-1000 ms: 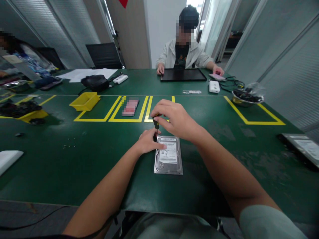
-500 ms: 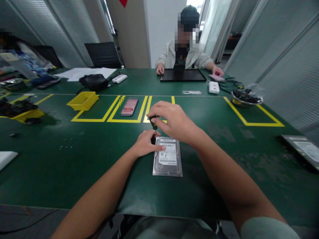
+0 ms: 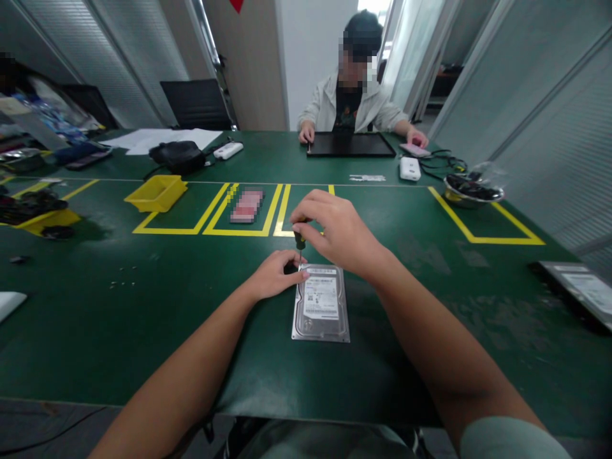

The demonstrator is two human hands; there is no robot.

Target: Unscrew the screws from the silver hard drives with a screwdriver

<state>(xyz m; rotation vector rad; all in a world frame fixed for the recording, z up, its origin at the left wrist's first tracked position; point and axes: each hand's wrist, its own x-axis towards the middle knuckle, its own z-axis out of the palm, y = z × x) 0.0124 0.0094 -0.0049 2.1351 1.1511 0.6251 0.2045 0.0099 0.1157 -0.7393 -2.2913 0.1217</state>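
Note:
A silver hard drive [image 3: 322,328] with a white label lies flat on the green table in front of me. My right hand [image 3: 337,226] is closed around the black handle of a small screwdriver [image 3: 299,240], held upright. Its thin shaft points down at the drive's far left corner; the very tip is too small to make out. My left hand [image 3: 277,275] grips the drive at that same corner, thumb on the top face and forefinger beside the shaft. The other left fingers are partly hidden behind the drive's edge.
Tiny screws [image 3: 125,275] lie scattered on the left. Beyond are a yellow bin [image 3: 157,193], a phone [image 3: 247,206] and yellow tape marks. At right lie another hard drive [image 3: 581,287] and a metal bowl [image 3: 473,191] of parts. Across the table sits a person [image 3: 354,102] with a black panel [image 3: 351,145].
My right hand and the screwdriver have shifted slightly right, the handle now more upright. My left thumb has slid back a little toward the drive's left edge.

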